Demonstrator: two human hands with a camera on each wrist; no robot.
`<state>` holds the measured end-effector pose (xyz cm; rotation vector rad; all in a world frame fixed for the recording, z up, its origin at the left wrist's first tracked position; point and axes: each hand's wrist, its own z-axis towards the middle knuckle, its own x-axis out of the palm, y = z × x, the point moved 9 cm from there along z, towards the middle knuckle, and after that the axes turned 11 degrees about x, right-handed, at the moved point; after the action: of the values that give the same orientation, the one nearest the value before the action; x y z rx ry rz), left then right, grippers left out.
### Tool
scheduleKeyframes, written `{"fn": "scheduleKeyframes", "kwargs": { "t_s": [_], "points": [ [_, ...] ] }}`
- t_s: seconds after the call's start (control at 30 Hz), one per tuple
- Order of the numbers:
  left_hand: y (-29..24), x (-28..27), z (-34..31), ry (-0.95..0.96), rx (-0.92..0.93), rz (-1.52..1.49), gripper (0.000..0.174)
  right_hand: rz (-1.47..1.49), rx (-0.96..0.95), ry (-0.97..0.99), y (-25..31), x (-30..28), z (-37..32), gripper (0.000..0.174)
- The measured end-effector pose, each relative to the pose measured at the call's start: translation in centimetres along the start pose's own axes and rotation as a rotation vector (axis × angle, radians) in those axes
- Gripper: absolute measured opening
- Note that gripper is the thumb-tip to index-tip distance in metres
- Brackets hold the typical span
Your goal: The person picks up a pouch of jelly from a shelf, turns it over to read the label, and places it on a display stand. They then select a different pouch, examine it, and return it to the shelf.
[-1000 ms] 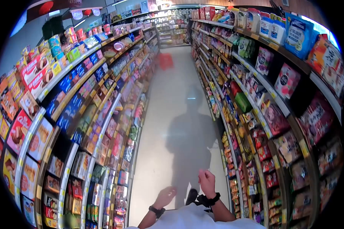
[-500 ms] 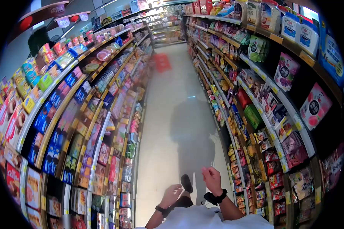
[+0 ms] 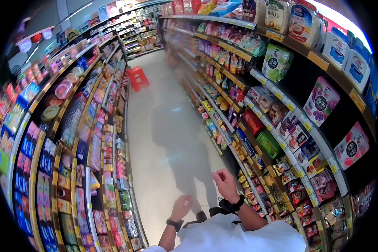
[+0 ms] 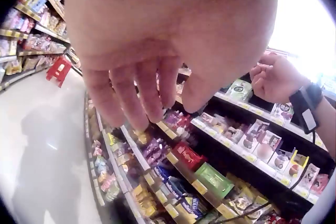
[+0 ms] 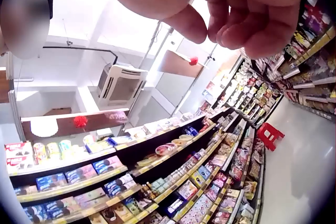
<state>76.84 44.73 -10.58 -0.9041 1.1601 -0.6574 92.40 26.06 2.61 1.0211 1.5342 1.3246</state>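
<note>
My left hand hangs low over the aisle floor with nothing in it; in the left wrist view its fingers are relaxed and lightly bent. My right hand is held a little higher, near the right shelves, its fingers loosely curled around nothing in the right wrist view. Each wrist wears a black band. Neither hand touches the goods. Nearest the right hand are lower shelves of small snack packs, with a green box and a red pack farther up.
Long shelves of packaged food line both sides of the pale floor. Ahead on the left, a red stool stands beside the left shelves. Plastic jars top the right shelf. A stocked shelf closes the far end.
The view has turned to the right and moved forward along the aisle. The red stool appears nearer and farther left. Both hands remain without anything in them.
</note>
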Motion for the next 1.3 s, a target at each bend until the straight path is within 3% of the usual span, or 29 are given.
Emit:
{"fn": "scheduleKeyframes", "kwargs": {
  "t_s": [0.13,0.37,0.47,0.6,0.7,0.9,1.0,1.1,1.23,1.3],
  "points": [
    [3.4,-1.9,5.7,-0.01,-0.004,-0.008,0.03,-0.016,-0.035,-0.071,-0.6,1.5,6.6,0.015],
    [8.5,-3.2,16.8,-0.049,-0.011,-0.015,0.029,-0.053,-0.098,-0.153,-0.7,3.9,20.5,0.028],
    [9.4,-3.3,22.2,-0.046,0.003,-0.009,0.027,-0.042,-0.128,-0.172,-1.8,5.4,27.8,0.035],
    [9.1,-4.4,32.2,-0.011,0.012,0.033,0.028,-0.087,-0.145,-0.162,1.5,6.3,36.8,0.043],
    [7.5,-4.6,39.9,0.043,0.082,0.079,0.034,-0.025,-0.142,-0.168,5.3,4.9,41.5,0.047],
    [2.2,-5.7,53.3,0.098,0.211,0.154,0.042,0.013,-0.11,-0.295,6.7,0.3,48.3,0.053],
    [-0.4,-4.5,58.9,0.151,0.325,0.173,0.044,-0.062,-0.106,-0.41,6.6,-2.9,51.2,0.056],
    [-2.9,-2.4,64.1,0.238,0.423,0.121,0.047,0.102,-0.06,-0.416,6.3,-6.0,54.2,0.058],
    [-6.6,1.0,71.6,0.364,0.586,0.093,0.05,-0.032,-0.188,-0.587,8.2,-9.7,57.4,0.06],
    [-7.7,2.8,75.3,0.412,0.646,0.052,0.051,0.059,-0.125,-0.59,8.5,-10.7,58.9,0.062]
  ]
}}
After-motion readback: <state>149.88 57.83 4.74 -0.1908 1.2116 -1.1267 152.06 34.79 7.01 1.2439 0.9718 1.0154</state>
